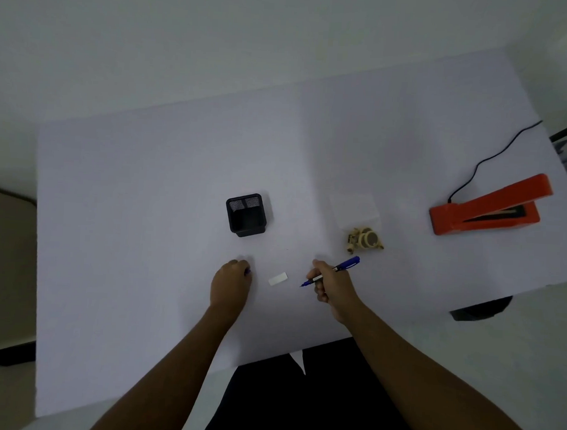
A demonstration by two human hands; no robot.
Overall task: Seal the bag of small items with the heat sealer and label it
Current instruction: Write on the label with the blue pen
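Observation:
A clear bag (357, 215) lies flat right of centre on the white table, with small beige items (363, 240) bunched at its near end. A small white label (278, 278) lies between my hands. My right hand (329, 284) grips a blue pen (333, 270), tip pointing left toward the label and apart from it. My left hand (231, 282) rests left of the label, fingers curled around a small blue piece, likely the pen cap. The orange heat sealer (488, 206) stands at the far right with its arm raised.
A black square pen holder (246, 214) stands behind my left hand. The sealer's black cord (495, 157) runs off the table's far right edge. The table's near edge (268, 358) is just in front of my body.

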